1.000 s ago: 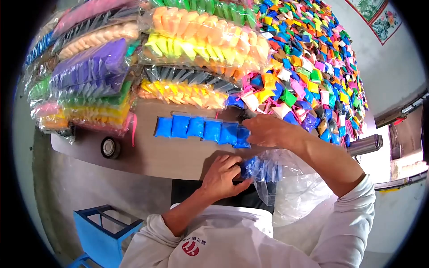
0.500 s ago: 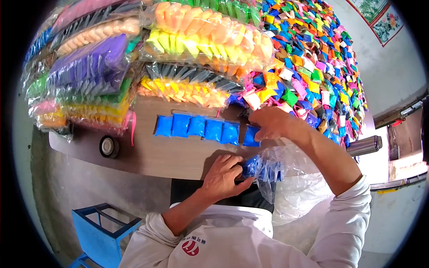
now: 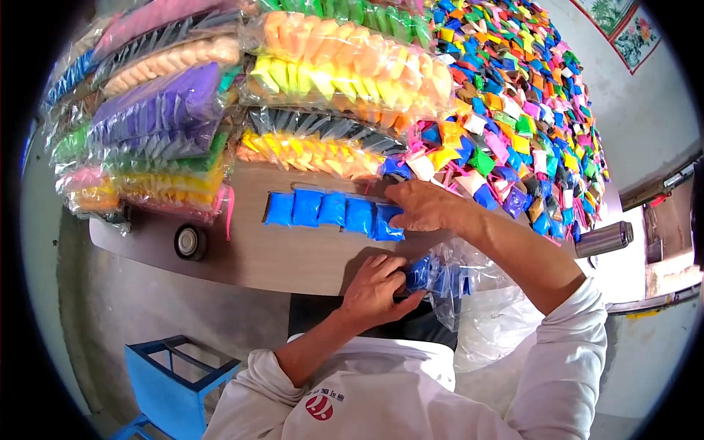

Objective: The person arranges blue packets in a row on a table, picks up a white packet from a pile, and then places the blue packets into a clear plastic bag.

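Note:
A row of several blue packets [image 3: 320, 208] lies flat on the wooden table [image 3: 242, 257]. My right hand [image 3: 425, 205] is at the row's right end, its fingertips on the last blue packet. Close to the table's front edge, my left hand [image 3: 375, 290] has its fingers and thumb around the end of a clear plastic bag [image 3: 480, 275]. Inside that bag, blue packets [image 3: 419, 273] stand pressed together in a stack. The fingertips of my right hand are partly hidden behind the hand.
Bagged packets in purple [image 3: 158, 103], yellow and orange [image 3: 345, 73] are piled at the back left. A large heap of small colored packets [image 3: 513, 117] fills the back right. A round lid-like object [image 3: 190, 242], a metal flask [image 3: 605, 240] and a blue stool [image 3: 172, 381] are around.
My right hand has moved left to the end of the row. The separate blue packet at the right no longer shows apart from the row. My left hand stays at the bag.

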A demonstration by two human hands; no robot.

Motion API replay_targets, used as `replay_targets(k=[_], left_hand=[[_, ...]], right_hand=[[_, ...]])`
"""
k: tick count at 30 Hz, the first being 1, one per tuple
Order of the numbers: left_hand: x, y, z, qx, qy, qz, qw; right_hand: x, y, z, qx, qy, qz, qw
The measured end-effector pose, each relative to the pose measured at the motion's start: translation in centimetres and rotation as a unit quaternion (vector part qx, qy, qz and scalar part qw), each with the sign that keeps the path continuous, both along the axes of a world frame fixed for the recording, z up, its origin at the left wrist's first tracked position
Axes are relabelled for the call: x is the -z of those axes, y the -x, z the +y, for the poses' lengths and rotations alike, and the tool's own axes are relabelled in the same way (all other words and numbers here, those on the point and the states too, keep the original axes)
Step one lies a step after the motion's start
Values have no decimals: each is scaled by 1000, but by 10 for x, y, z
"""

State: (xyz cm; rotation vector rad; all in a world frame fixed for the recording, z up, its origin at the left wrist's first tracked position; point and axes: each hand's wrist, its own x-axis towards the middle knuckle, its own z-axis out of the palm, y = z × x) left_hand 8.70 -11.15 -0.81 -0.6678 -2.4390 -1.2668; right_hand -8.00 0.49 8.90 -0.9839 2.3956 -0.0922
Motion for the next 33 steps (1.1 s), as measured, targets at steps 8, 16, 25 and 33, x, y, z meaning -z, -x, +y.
replay_targets(k=[8, 16, 25, 33], left_hand=[[3, -2, 2, -3, 12, 17, 1000], [2, 2, 7, -20, 12, 46, 999], [1, 0, 4, -3, 46, -8, 999], [1, 0, 4, -5, 52, 1, 999]], right_hand=[[-34, 9, 23, 21, 81, -15, 996], [-163, -113, 107, 188, 413, 139, 880], [-65, -215, 147, 442, 374, 113, 808], [-5, -187, 137, 390, 137, 313, 855]])
